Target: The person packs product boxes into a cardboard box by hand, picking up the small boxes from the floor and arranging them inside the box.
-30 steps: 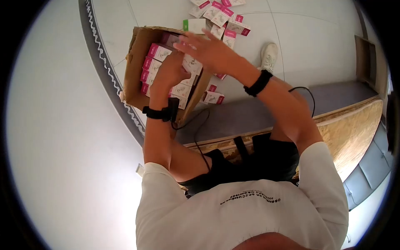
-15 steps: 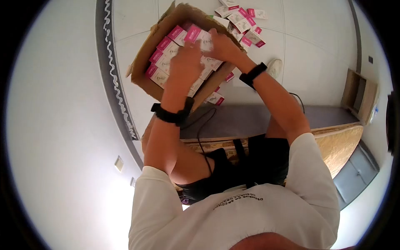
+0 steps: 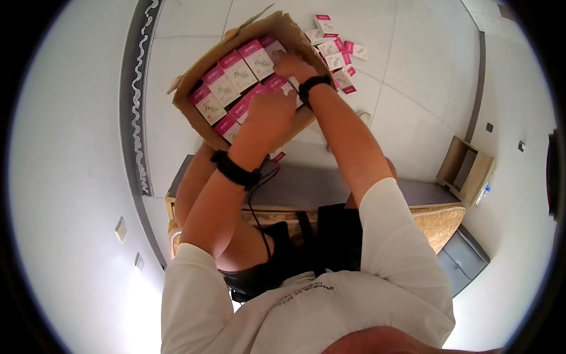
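A torn-edged brown cardboard box [image 3: 190, 118] holds rows of small pink-and-white cartons [image 3: 239, 72]. My right hand [image 3: 295, 68] reaches over its right side, fingers bent against a small carton [image 3: 272, 46] in the far corner. My left hand [image 3: 271, 115] is inside the box, over the nearer row; its fingers curl down and are mostly hidden. Just beyond its fingertips is another small carton [image 3: 278, 84], partly covered by the hands. Both wrists wear black bands.
More pink-and-white cartons [image 3: 337, 61] lie loosely piled on the tiled floor right of the box. A dark cable [image 3: 252, 203] runs by my legs, along a grey ledge [image 3: 300, 183]. A wooden open-fronted unit [image 3: 464, 169] stands at right.
The carton that was raised between my hands is now down among the others. My hands have moved slightly apart, the left lower over the near row. The whole view has shifted.
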